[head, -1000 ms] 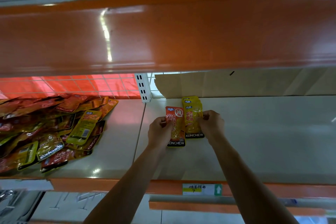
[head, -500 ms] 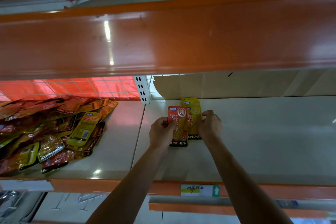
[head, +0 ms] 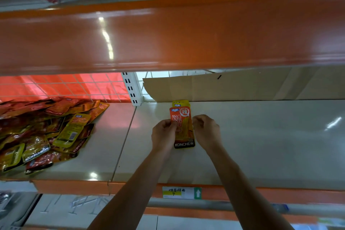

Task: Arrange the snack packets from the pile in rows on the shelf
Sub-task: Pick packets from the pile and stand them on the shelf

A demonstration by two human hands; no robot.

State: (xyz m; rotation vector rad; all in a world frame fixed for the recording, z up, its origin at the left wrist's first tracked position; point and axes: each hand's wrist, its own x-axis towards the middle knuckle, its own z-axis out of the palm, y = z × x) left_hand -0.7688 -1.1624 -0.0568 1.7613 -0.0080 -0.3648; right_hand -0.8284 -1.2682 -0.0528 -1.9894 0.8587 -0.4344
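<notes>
An orange snack packet (head: 183,129) lies on the cream shelf (head: 261,147), stacked over a yellow packet (head: 180,103) whose top edge alone shows behind it. My left hand (head: 164,136) pinches the orange packet's left edge. With curled fingers my right hand (head: 206,132) pinches the stack's right edge. The pile of orange and yellow packets (head: 46,130) lies loose on the shelf's left section.
An orange shelf front (head: 168,33) hangs low overhead. A cardboard sheet (head: 242,87) leans against the back wall behind the packets. A white slotted upright (head: 131,89) and wire grid stand at the back. A price label (head: 179,192) sits on the front edge.
The two packets, side by side before, are now stacked: the orange one has slid right over the yellow one. Both hands moved closer together and slightly toward the back.
</notes>
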